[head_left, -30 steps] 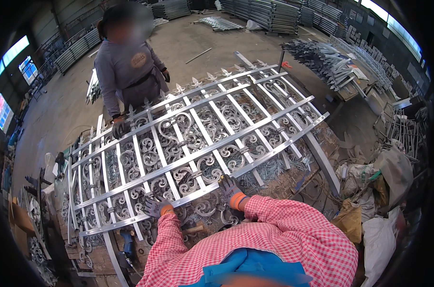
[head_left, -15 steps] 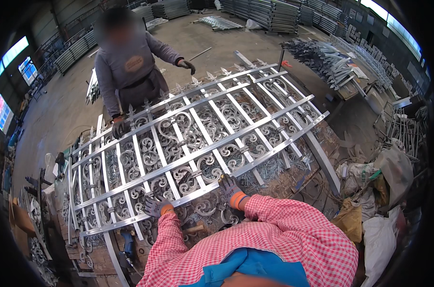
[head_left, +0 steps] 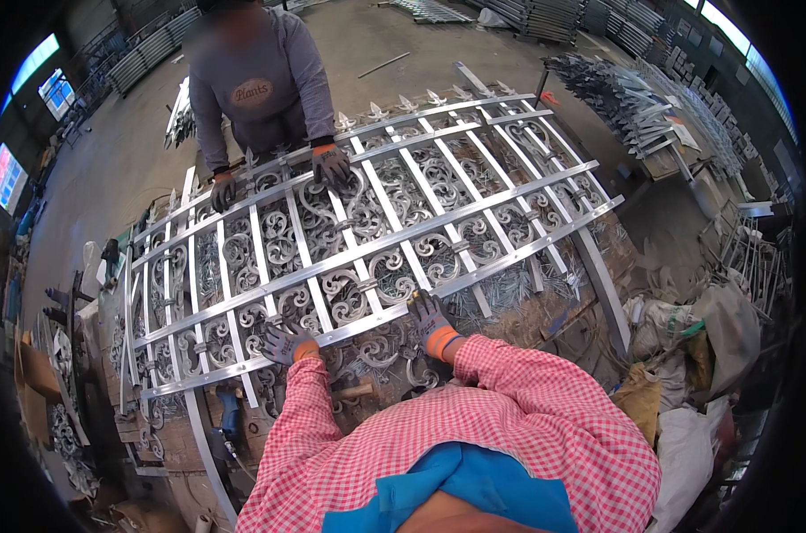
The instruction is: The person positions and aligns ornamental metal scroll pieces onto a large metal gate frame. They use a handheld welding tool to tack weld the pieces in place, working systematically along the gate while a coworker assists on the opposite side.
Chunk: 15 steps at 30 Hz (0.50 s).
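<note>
A silvery metal fence panel (head_left: pixel 354 260) lies across the workbench, with flat rails, upright bars, spear tips along its far side and cast scrollwork between the bars. My left hand (head_left: pixel 289 345), in a grey glove with an orange cuff, holds the panel's near rail left of centre. Farther right, my right hand (head_left: pixel 433 325), gloved alike, has its fingers over the same rail. The undersides of both grips are hidden. Opposite me, a co-worker's two gloved hands, one (head_left: pixel 223 191) at the far left rails and the other (head_left: pixel 331 166) nearer the middle, rest on the panel.
A blue power tool (head_left: pixel 231 415) lies at the bench's near left, beside a metal support bar (head_left: pixel 209 457). Loose scroll pieces (head_left: pixel 376 347) and a wooden handle (head_left: pixel 353 391) are close to my arms. Sacks (head_left: pixel 727 311) stand at right; spear-tipped bars (head_left: pixel 612 102) are piled behind.
The co-worker has leaned in and lowered a raised hand onto the panel. My view has shifted, so the scene sits higher; my hands stay at the near rail.
</note>
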Each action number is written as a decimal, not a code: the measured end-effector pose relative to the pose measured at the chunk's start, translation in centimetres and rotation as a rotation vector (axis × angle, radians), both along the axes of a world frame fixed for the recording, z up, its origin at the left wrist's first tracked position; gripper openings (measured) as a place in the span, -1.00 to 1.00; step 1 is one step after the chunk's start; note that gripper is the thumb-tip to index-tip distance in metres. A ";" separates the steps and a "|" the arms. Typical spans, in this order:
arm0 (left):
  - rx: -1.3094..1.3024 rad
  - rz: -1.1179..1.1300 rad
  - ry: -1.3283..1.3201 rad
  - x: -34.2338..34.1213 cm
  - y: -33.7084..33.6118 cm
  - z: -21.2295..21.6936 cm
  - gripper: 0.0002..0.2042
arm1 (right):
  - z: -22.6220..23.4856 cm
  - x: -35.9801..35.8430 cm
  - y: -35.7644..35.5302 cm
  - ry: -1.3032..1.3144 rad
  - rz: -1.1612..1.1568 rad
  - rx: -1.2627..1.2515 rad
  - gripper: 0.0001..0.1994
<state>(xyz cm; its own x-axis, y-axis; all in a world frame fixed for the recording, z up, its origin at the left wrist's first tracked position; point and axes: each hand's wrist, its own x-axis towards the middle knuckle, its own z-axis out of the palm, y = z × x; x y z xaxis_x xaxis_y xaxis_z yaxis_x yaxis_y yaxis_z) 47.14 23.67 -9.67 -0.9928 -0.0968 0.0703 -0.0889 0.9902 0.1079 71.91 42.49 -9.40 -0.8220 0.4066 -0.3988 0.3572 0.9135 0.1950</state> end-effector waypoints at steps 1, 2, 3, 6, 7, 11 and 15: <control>-0.044 0.004 -0.034 0.1 0.1 0.1 -0.33 | -0.1 0.1 0.0 -0.012 0.002 0.007 -0.26; -0.084 0.009 -0.062 0.0 0.2 0.4 -0.32 | -0.1 0.0 0.0 -0.011 0.003 0.013 -0.26; -0.085 0.016 -0.081 0.2 0.3 1.0 -0.32 | -0.1 0.0 0.0 -0.011 0.003 0.019 -0.26; -0.006 0.001 0.015 -0.2 -0.1 -0.1 -0.33 | -0.4 -0.3 -0.2 -0.008 0.001 0.053 -0.29; -0.006 0.009 0.027 -0.4 -0.2 -0.9 -0.33 | -0.5 -0.1 -0.3 -0.017 -0.005 0.051 -0.33; -0.030 0.032 -0.016 -0.4 -0.2 -0.7 -0.32 | 1.2 -0.3 -0.6 -0.044 -0.011 0.044 -0.37; -0.055 0.030 -0.040 -0.6 -0.1 -1.1 -0.32 | 0.9 -0.3 -0.4 -0.052 -0.018 0.047 -0.36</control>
<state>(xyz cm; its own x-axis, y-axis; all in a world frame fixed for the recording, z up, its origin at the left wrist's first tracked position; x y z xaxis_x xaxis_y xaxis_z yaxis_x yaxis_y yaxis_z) 46.51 23.55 -10.79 -0.9916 -0.1241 0.0367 -0.1222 0.9913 0.0492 71.61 42.04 -8.51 -0.7927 0.4405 -0.4214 0.3619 0.8963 0.2561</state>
